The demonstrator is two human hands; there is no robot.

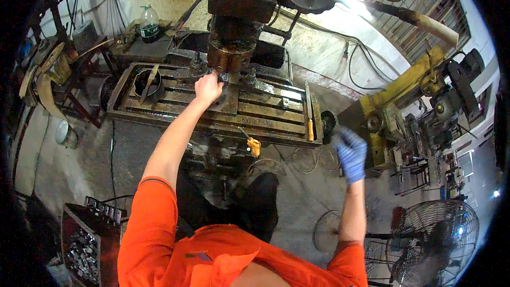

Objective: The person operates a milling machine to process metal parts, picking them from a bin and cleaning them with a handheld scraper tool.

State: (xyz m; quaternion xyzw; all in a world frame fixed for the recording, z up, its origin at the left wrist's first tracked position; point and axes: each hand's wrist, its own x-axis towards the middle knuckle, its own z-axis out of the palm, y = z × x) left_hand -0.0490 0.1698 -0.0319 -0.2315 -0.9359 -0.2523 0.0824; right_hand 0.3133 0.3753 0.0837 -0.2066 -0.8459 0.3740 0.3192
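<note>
My bare left hand [209, 88] reaches up to the underside of the dark spindle head [229, 56] of a milling machine. Its fingers are closed, and whatever they hold at the tool end is hidden by the hand. Below it lies the slotted metal machine table [265, 111], wet and oily. My right hand [351, 154], in a blue glove, is beside the dark handwheel [328, 121] at the table's right end. Motion smears its fingers, so I cannot tell whether it grips the wheel's handle.
A dark pot [148, 86] with a stick in it stands on the table's left end. A yellow-handled tool [310, 127] lies on the right end. An orange-yellow lever or tool [254, 146] projects at the front. A large fan [438, 242] and a box of metal parts [82, 252] flank me.
</note>
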